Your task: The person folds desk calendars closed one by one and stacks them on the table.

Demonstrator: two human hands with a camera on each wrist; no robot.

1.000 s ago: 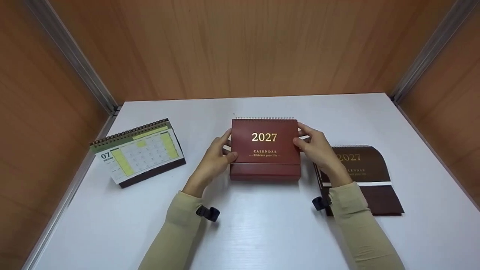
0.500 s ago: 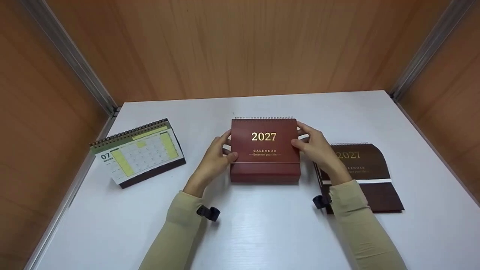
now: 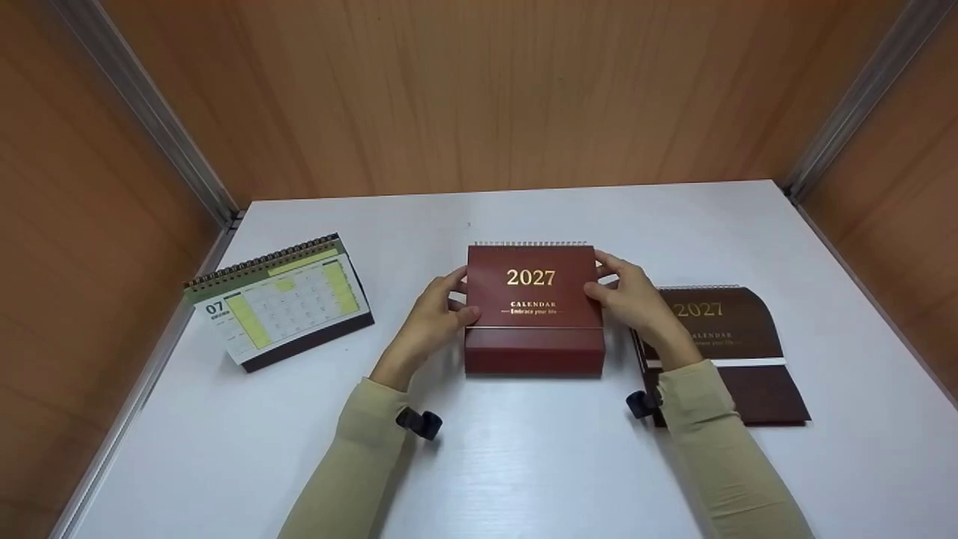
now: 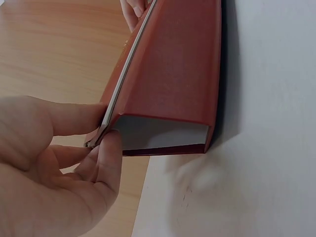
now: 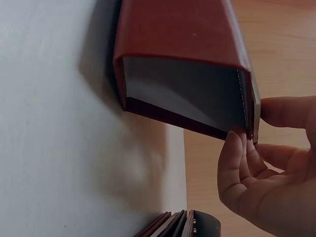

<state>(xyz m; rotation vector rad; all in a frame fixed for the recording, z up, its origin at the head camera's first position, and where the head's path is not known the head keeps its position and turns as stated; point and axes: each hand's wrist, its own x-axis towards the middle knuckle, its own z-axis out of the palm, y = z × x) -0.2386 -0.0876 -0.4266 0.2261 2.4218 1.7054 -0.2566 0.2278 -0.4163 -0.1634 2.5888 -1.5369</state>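
A red 2027 desk calendar (image 3: 531, 292) stands at the middle of the white table, its cover facing me and its spiral binding along the top. My left hand (image 3: 428, 323) pinches its left edge, thumb on the cover and fingers behind. On the opposite edge, my right hand (image 3: 635, 301) grips the same way. The left wrist view shows the thumb and fingers of the left hand (image 4: 64, 158) around the page block and cover board. From the right wrist view, the hollow inside of the folded stand (image 5: 182, 94) is visible beside the right hand (image 5: 271, 163).
A desk calendar with a yellow and green July page (image 3: 281, 299) stands angled at the left. To the right, a dark brown 2027 calendar (image 3: 756, 393) is partly covered by the right forearm. Wooden panels (image 3: 494, 97) close off the back and sides of the white table (image 3: 479, 464).
The red calendar's top edge sits slightly lower in the head view, and more of its lower front band shows. Both hands keep their hold on its sides. The other two calendars stay put.
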